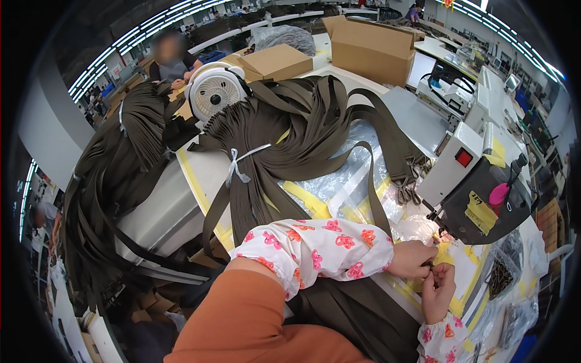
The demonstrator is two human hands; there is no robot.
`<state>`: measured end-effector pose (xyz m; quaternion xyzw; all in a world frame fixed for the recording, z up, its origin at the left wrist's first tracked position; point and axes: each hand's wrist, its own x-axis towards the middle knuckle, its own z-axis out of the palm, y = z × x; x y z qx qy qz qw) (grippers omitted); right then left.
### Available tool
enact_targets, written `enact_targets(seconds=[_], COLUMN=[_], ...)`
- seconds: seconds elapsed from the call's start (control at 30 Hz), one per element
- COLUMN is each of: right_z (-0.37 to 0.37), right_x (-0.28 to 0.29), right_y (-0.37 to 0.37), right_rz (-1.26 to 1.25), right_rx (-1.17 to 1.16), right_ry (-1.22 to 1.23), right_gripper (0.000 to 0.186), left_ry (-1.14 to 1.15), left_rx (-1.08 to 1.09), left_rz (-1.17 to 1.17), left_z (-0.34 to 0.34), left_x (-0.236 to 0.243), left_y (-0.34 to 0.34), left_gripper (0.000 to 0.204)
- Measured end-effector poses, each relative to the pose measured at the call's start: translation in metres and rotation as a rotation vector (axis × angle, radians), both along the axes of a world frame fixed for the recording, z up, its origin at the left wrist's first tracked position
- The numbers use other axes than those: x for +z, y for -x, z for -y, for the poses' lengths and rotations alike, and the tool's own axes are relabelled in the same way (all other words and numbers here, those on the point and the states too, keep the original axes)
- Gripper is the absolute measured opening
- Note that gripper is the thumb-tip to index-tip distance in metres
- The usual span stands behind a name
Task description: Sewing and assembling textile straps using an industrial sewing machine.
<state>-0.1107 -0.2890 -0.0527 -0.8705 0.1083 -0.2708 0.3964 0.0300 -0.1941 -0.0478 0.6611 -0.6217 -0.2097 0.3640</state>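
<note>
My left hand [411, 259] and my right hand [439, 291] meet at the right of the table, beside the sewing machine [478, 187]. Both are closed, fingertips pinching a small dark piece [428, 265] between them. Fingers cover most of it, so its kind cannot be made out. An olive-brown webbing strap [374, 187] comes down from the pile and passes behind my left sleeve. Beyond my hands, metal snap hooks [407, 189] hang on the ends of several straps. A big bundle of webbing straps [272, 157], tied with a pale strip, lies to the left of them.
A second strap bundle [130, 127] hangs over the table's left side. Behind stand a white fan [215, 97], a cardboard box [372, 51] and a smaller carton [275, 62]. Dark metal parts [500, 277] lie in clear plastic at right. A co-worker [172, 60] is at the far left.
</note>
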Motion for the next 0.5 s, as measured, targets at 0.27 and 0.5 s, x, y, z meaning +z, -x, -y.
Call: enact_targets(seconds=[0.27,0.5], right_z=[-0.002,0.011], right_x=[0.007,0.012], right_y=[-0.004,0.000], right_rz=[-0.218,-0.259], right_rx=[0.105,0.029], right_ry=[-0.846,-0.887], right_gripper=[0.036,0.037], left_ry=[0.098,0.100], left_rx=[0.095,0.135], left_rz=[0.242,-0.104], left_z=[0.001,-0.004], left_x=[0.012,0.003], left_y=[0.012,-0.006], left_gripper=[0.020,0.024])
